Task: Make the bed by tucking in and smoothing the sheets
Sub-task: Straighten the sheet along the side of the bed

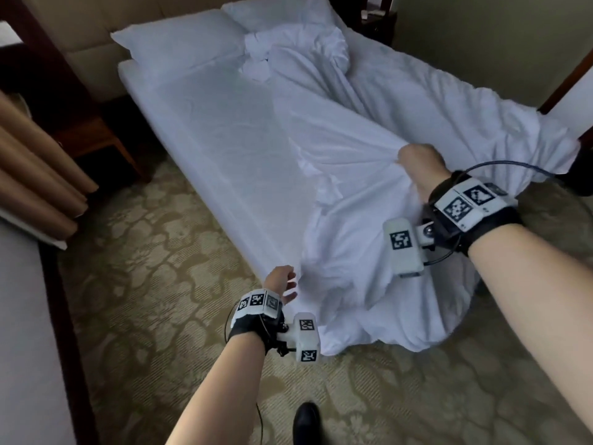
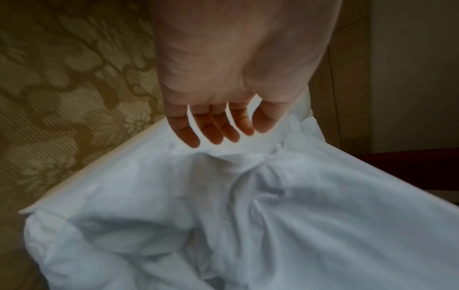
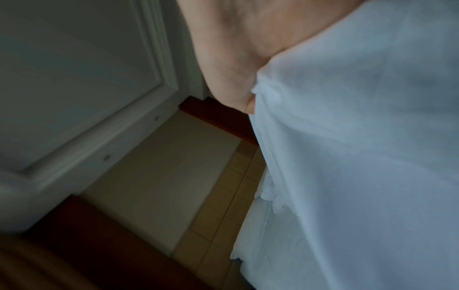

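A white top sheet (image 1: pixel 378 130) lies rumpled across the bed, bunched near the pillows (image 1: pixel 179 46) and spilling over the near corner to the carpet. The left strip of the mattress (image 1: pixel 218 136) shows a smooth fitted sheet. My right hand (image 1: pixel 417 162) grips a raised fold of the top sheet above the foot of the bed; in the right wrist view the sheet (image 3: pixel 360 157) hangs from that hand (image 3: pixel 236 78). My left hand (image 1: pixel 282 284) hovers at the mattress's near corner with loose fingers (image 2: pixel 216 133) just above the sheet (image 2: pixel 248 206), holding nothing.
Patterned carpet (image 1: pixel 144 268) runs along the bed's left side. A dark wooden nightstand (image 1: pixel 86 130) and tan curtains (image 1: pixel 35 168) stand at the left. My black shoe (image 1: pixel 306 422) is on the carpet below. A padded headboard (image 1: pixel 106 24) backs the pillows.
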Tool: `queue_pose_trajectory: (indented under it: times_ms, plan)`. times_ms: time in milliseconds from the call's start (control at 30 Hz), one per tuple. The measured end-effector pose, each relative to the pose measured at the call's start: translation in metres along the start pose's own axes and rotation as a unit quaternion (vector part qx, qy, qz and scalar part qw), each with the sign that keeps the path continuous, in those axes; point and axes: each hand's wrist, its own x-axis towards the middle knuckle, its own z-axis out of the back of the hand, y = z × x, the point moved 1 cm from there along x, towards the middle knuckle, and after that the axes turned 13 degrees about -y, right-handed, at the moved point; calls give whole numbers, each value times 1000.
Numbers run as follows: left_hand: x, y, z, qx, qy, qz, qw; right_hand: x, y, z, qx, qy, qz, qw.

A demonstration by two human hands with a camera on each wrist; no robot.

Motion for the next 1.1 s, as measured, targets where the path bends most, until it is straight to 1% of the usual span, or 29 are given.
queue_pose_trajectory:
  times_ms: [33,67,133,167,200,233,300,333,367,400,467,500,567,600,633,667,700,733,767,833,867,900,933,967,1000,1033,1067,1100]
  plan:
    - [3,1,1,24,-1,5,1000,0,-2,2,-5,4,11,1000]
    - [5,2,1,52,-1,-1,999,1,-5,4,24,6,13,1000]
    - [10,3,-2,124,1,-36,992,4,-14,8,76,-8,-10,997]
    - [15,5,-5,161,-1,-56,985,5,-20,10,90,-26,-41,995]
    - [20,7,-8,192,-6,-70,979,7,-27,11,110,-51,-56,991]
    - [24,10,-12,219,-13,-81,972,9,-37,10,114,-80,-57,989]
    - [33,20,-17,262,-37,-92,960,9,-57,2,96,-134,-35,986]
    - [38,27,-20,274,-46,-90,956,9,-68,-8,91,-147,-25,985]
    - [44,35,-23,288,-50,-86,953,9,-80,-22,82,-132,-27,987]
    - [50,42,-23,298,-53,-83,949,8,-90,-36,80,-100,-35,991]
    - [63,55,-24,310,-63,-81,945,3,-112,-76,72,0,-65,995]
    - [73,63,-24,315,-66,-80,943,-5,-122,-96,55,68,-81,993]
    - [87,73,-24,314,-54,-57,946,-25,-141,-134,21,199,-101,975]
    - [99,81,-27,284,-32,-26,958,-36,-149,-153,12,254,-113,961]
    - [108,88,-31,221,-1,17,975,-47,-157,-171,9,295,-127,947]
    - [115,95,-31,161,42,58,984,-58,-162,-184,18,322,-132,937]
    - [114,98,-31,100,80,86,988,-67,-165,-195,33,333,-137,932]
    - [111,97,-32,61,108,93,988,-74,-166,-204,55,333,-138,931]
    - [115,100,-35,43,114,82,989,-78,-171,-214,73,333,-134,930]
    - [115,103,-41,44,125,77,988,-89,-172,-223,104,354,-125,921]
    - [110,105,-47,85,117,70,987,-95,-172,-226,119,371,-121,913]
    - [119,116,-56,124,100,62,985,-101,-174,-230,138,383,-129,904]
    - [125,123,-66,161,67,34,984,-104,-178,-234,165,375,-146,900]
    - [121,123,-73,209,33,3,977,-106,-182,-240,197,345,-164,903]
    - [115,121,-81,254,12,-21,967,-106,-186,-244,233,295,-183,908]
    - [112,118,-89,286,2,-37,957,-106,-192,-249,268,222,-205,915]
    - [108,118,-97,314,-7,-36,949,-105,-202,-252,284,137,-222,923]
    - [112,121,-105,334,-21,-34,942,-105,-211,-253,280,52,-228,931]
